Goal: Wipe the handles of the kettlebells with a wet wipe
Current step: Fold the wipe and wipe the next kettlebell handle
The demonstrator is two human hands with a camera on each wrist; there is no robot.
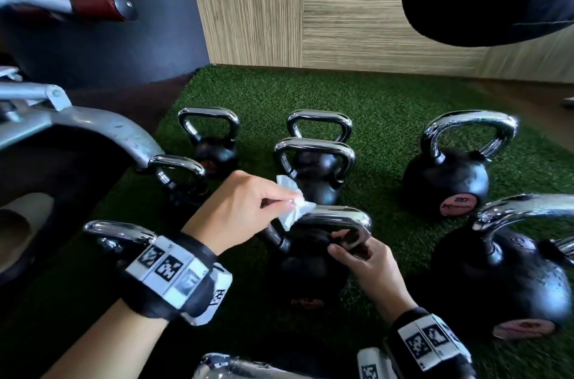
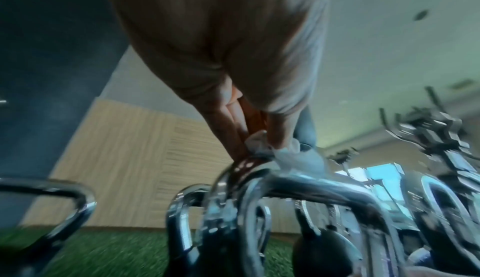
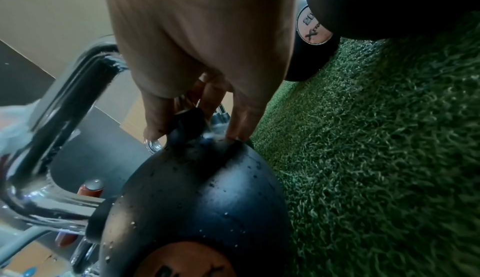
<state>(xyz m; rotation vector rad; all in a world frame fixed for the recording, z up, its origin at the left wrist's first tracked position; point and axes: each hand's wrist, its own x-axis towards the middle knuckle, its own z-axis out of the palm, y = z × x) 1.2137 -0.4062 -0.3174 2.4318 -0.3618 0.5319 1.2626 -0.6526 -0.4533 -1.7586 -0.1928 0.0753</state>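
Kettlebells: at least seven on green turf (image 1: 357,93), black bodies, chrome handles. Wet wipe (image 1: 292,207): one, white, crumpled, pinched by left hand (image 1: 236,207) against nearest kettlebell's handle (image 1: 335,217). Right hand (image 1: 366,260) grips that handle's right leg. Right wrist view alone shows droplets on its body (image 3: 197,199).

Nearest kettlebell handle (image 1: 248,366) cut off by bottom edge
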